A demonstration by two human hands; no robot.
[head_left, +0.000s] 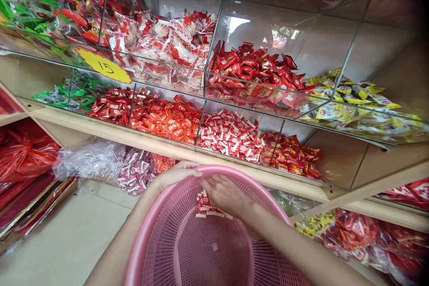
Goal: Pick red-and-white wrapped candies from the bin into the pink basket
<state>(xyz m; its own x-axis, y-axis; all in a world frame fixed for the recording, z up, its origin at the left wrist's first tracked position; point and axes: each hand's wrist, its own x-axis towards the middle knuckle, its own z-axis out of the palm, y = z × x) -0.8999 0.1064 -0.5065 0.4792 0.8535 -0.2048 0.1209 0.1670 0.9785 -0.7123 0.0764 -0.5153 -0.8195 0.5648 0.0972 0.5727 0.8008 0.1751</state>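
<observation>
Now, in the head view, grips a round pink plastic mesh basket (214, 266) by its far-left rim with closed left hand (177, 175); holds half-curled right hand (225, 194) inside the basket, over small red-and-white wrapped packets (206, 209); cannot tell if grasping any.

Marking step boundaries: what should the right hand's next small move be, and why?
Probably loosen the right hand and let the red-and-white packets lie in the pink basket. They show right at that hand, inside the basket, while the left hand holds its edge. How firmly the packets are gripped, if at all, is hidden.
</observation>
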